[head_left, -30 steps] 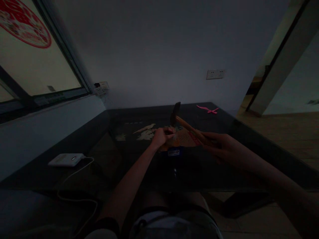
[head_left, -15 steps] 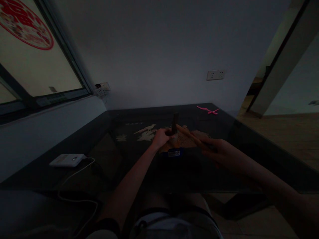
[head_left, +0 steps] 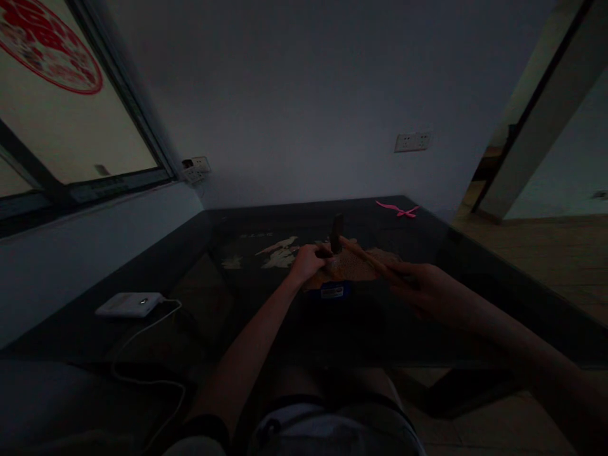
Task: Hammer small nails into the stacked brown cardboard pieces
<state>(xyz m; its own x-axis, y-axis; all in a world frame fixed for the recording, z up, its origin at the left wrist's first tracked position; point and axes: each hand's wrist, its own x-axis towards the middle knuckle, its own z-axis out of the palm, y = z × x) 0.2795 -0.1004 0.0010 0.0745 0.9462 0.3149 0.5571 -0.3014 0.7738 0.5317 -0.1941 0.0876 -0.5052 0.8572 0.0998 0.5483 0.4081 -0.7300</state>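
The right hand (head_left: 425, 288) has a tight grip on the hammer (head_left: 354, 248), its head down on the brown board (head_left: 354, 267) on the tabletop (head_left: 427, 234), while the left hand (head_left: 308, 263) pinches something small there, so the hammering looks unfinished.

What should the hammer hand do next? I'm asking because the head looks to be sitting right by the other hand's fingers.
Probably lift the hammer a little before striking again. Its dark head is down on the tan board, close beside the left hand, which seems to pinch something small there; the dim picture hides what. The right hand grips the handle's end.
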